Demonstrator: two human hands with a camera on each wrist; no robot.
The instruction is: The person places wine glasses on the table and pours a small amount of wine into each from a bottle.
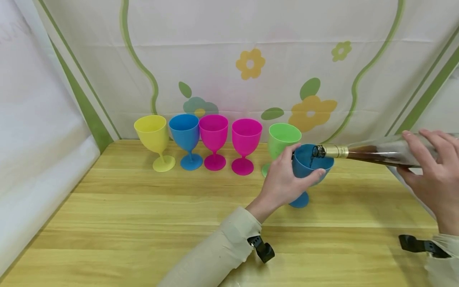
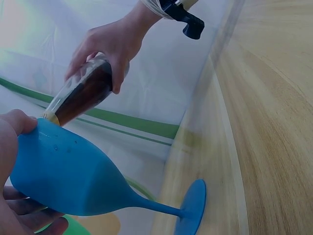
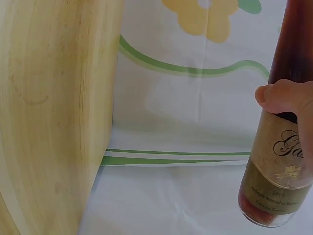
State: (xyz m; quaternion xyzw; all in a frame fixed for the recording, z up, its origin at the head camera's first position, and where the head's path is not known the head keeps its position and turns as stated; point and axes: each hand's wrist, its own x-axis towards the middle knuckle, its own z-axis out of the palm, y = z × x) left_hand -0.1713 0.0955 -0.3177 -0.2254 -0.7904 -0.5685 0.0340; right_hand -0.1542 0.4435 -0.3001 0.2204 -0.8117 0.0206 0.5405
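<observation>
My left hand [image 1: 285, 181] grips the bowl of a blue goblet [image 2: 73, 171], which leans a little to the right with its foot at the tabletop. In my right hand [image 1: 435, 167] a glass wine bottle [image 1: 383, 151] lies almost level, its mouth over the goblet's rim. Dark liquid runs from the bottle mouth into the goblet. The bottle's label [image 3: 281, 156] shows below my right thumb in the right wrist view. Just behind the left hand stands a green goblet [image 1: 283, 137], partly hidden by that hand and the blue goblet.
Along the back of the wooden table [image 1: 161, 227] stand a yellow goblet [image 1: 152, 135], another blue goblet [image 1: 185, 133] and two pink goblets [image 1: 214, 133], all upright. A white cloth with printed flowers [image 1: 201, 59] hangs right behind them. More white cloth [image 1: 39, 131] hangs at the left.
</observation>
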